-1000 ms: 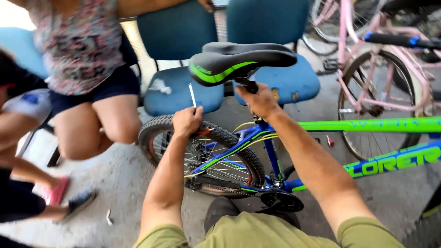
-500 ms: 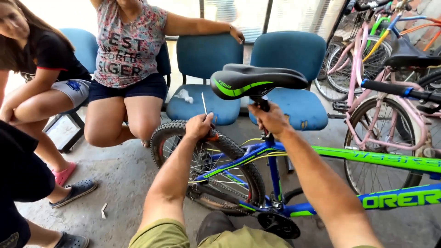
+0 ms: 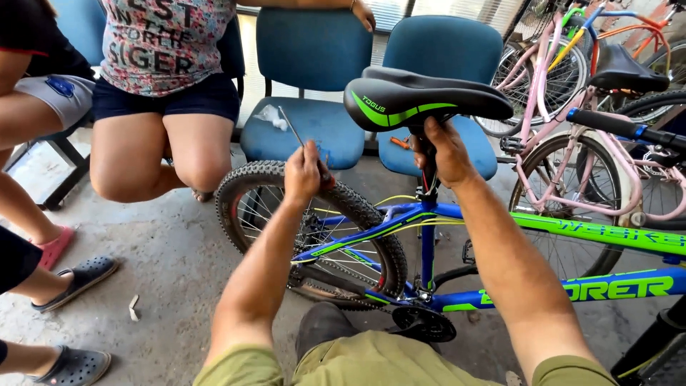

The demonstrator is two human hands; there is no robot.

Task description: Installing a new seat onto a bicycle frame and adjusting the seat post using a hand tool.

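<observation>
Both hands at the bike seat.
Left hand (image 3: 304, 171) fisted round a thin metal tool (image 3: 291, 129); right hand (image 3: 449, 154) wrapped on the seat post (image 3: 427, 214) (under the saddle (image 3: 421, 100)); blue chairs (image 3: 314, 78) behind.

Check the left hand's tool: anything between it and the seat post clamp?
Nothing visible does. The left hand holds a thin metal tool upright above the rear tire, off to the left of the seat post. The right hand grips the post just under the saddle; open air lies between tool and post.

seat post (image 3: 426, 168) hidden by right hand (image 3: 446, 151), bike frame (image 3: 607, 236) cropped
</observation>
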